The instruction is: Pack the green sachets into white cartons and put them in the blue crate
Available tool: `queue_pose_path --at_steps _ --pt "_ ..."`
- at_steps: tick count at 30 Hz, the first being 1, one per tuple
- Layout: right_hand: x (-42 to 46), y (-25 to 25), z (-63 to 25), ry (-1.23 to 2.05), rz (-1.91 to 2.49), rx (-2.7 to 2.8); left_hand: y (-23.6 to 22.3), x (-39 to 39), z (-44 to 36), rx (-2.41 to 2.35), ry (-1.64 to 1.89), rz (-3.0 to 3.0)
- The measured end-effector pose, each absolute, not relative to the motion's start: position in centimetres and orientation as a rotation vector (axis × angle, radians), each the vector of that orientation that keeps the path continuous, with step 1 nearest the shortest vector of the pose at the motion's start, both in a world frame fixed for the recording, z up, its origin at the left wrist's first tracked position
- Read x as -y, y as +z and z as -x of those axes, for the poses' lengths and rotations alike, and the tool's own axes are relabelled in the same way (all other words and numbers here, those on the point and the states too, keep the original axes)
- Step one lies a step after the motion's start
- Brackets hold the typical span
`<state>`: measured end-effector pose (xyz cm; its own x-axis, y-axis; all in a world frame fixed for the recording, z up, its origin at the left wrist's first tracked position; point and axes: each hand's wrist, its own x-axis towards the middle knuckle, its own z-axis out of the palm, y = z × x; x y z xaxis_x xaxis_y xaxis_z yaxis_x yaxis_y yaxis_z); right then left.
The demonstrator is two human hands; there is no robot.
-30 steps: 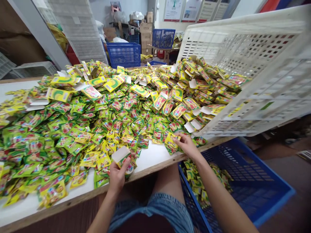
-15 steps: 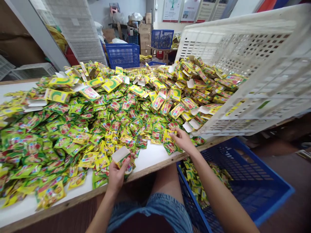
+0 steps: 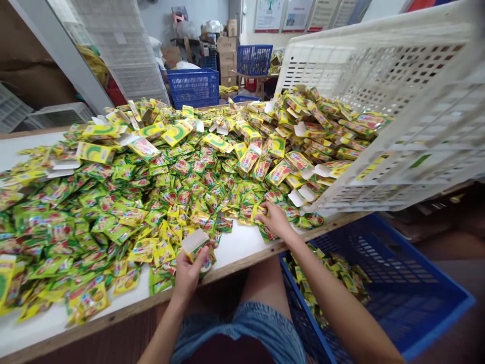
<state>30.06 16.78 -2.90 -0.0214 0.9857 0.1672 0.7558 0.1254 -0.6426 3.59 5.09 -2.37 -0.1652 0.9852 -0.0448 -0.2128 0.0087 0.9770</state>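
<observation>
My left hand (image 3: pixel 188 275) is closed around a small printed carton (image 3: pixel 197 246) with its pale flap raised, just above the table's front edge. To its right, my right hand (image 3: pixel 275 220) pinches a yellow sachet (image 3: pixel 257 213) at the near edge of the heap. Green sachets (image 3: pixel 125 202) with red fruit pictures cover most of the table, mixed with yellow sachets (image 3: pixel 146 249) nearer my left hand. Behind them lie many small yellow cartons (image 3: pixel 178 132), several with white flaps sticking out.
A white perforated crate (image 3: pixel 401 146) lies tipped on its side at the right, cartons spilling from its mouth. Below the table edge (image 3: pixel 242 259), a blue crate (image 3: pixel 409 303) holds filled packs. Further back stand another blue crate (image 3: pixel 193 87) and stacked cardboard boxes (image 3: pixel 227 53).
My right hand has shifted slightly left with the yellow sachet, toward the carton. My left hand keeps its hold on the carton. The whole view has swung a little.
</observation>
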Motion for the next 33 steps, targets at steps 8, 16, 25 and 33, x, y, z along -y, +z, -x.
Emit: queue_pose_path --at_steps 8,16,25,33 --pt "-15.2 0.6 -29.6 0.648 1.576 1.836 -0.3 -5.8 -4.4 -1.217 1.310 -0.983" --pt "-12.6 4.8 -24.0 1.136 1.003 1.338 1.5 -8.1 -8.0 -1.071 0.986 -1.075" --pt "-11.7 4.2 -23.4 0.573 1.118 1.847 1.6 -8.0 -8.0 -0.977 0.957 -0.976" --pt "-12.1 5.7 -23.9 0.405 1.123 2.180 1.2 -8.1 -7.9 -0.972 0.951 -1.037"
